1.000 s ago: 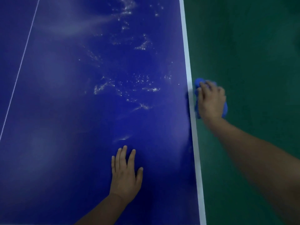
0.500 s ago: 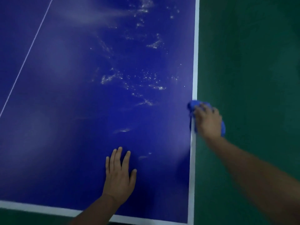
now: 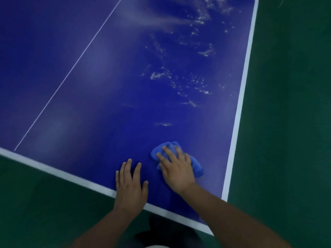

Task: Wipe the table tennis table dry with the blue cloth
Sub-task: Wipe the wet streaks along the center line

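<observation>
Your bench [image 3: 89, 86] is a smooth, glossy, dark blue table tennis top with a thin white centre line [image 3: 71, 72] and a broad white edge band [image 3: 240, 108]. It meets the matte green floor [image 3: 286, 122] at 3 and 6 o'clock. Glinting water droplets [image 3: 197, 83] lie in ragged patches from the middle toward 1 o'clock. Your left hand [image 3: 131, 187] lies flat and open on the near edge, fingers straight and slightly spread. Your right hand [image 3: 176, 169] is just beside it at 2 o'clock, pressing down on the blue cloth [image 3: 197, 168] with fingers spread, not curled round it. The cloth is a soft, bunched wad that shows past your right fingertips at 11 o'clock and past the knuckles at 3 o'clock, near the bench's right corner.
</observation>
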A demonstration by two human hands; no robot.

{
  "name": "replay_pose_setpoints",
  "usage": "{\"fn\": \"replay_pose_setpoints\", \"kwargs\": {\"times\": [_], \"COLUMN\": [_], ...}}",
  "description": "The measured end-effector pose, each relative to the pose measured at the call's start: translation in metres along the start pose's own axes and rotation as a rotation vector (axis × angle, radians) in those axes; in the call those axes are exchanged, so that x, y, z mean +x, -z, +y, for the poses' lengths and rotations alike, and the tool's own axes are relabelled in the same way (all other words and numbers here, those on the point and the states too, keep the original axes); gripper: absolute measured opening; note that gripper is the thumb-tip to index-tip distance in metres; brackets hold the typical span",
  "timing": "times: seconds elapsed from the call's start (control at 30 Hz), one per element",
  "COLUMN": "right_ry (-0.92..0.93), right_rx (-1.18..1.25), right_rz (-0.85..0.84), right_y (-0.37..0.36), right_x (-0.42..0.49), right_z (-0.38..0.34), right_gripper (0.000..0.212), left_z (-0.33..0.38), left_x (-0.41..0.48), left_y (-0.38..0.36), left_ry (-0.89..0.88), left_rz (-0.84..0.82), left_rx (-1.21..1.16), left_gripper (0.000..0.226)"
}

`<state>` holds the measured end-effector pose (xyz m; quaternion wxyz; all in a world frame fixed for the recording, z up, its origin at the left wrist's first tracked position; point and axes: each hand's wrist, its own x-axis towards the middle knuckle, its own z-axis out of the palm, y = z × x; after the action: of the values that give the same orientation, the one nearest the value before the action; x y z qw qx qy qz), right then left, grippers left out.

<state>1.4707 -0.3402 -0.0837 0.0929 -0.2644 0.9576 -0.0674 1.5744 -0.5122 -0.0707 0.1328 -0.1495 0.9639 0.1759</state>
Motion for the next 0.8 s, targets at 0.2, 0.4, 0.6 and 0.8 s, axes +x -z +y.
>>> {"fn": "replay_pose_setpoints", "kwargs": {"times": [0.2,0.4,0.6,0.8], "right_ry": [0.128,-0.324,0.170,0.061], "right_rx": [-0.033,0.018,-0.114,-0.178], "right_rz": [-0.099,-0.129,-0.323,-0.458], "right_y": [0.007,0.030,-0.009,0.019], "right_x": [-0.038,-0.016,-0.095,-0.125], "right_z": [0.070,0.049,-0.027,0.032], "right_gripper": [0.041,0.047,0.052,0.070], "left_z": [-0.016,-0.016,0.013,0.018], "left_x": [-0.057,-0.097,-0.108,-0.112], "left_y": [-0.005,-0.010,-0.022,-0.027], "left_ry": [0.039,0.062,0.008,0.045], "left_rz": [0.067,0.073,-0.026,-0.116], "left_rx": [-0.046,-0.078,-0.128,-0.140], "left_gripper": [0.060,0.064,0.065,0.065]}}
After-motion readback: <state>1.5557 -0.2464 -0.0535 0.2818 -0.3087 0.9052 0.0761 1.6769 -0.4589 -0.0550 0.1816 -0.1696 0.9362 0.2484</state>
